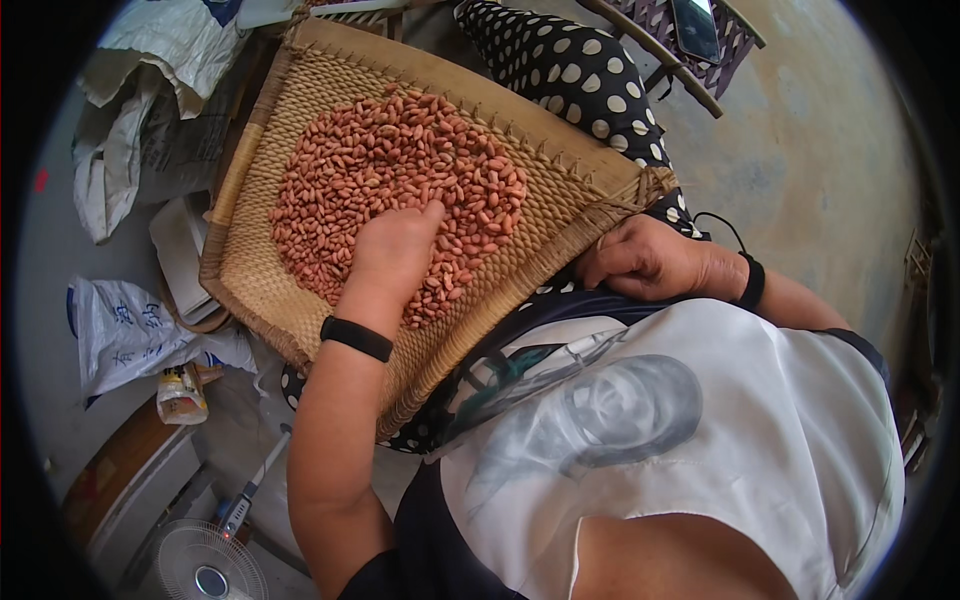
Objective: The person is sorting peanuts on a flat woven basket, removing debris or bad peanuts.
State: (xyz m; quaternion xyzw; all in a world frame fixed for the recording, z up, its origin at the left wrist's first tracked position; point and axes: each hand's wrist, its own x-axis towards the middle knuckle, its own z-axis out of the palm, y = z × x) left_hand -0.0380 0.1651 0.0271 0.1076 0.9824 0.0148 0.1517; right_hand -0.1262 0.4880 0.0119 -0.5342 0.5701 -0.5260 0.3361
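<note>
A woven winnowing basket (255,255) with a wooden board along its far edge rests across the lap. Spread over its middle is a wide layer of reddish-skinned peanut kernels (390,150). My left hand (397,244) reaches over the near part of the kernels, back upward, thumb pointing away. Its other fingertips are hidden, so whether they pinch a kernel cannot be told. Beside the basket's right corner, my right hand (641,259) lies low with curled fingers near the bound rim. The basket's edge and shadow partly hide those fingers; a grip is not visible.
Polka-dot fabric (592,82) covers the legs under the basket. A phone (696,30) lies on a woven-strap seat (660,45) at upper right. White plastic sacks (124,330) sit on the left floor. A fan (211,566) stands at lower left.
</note>
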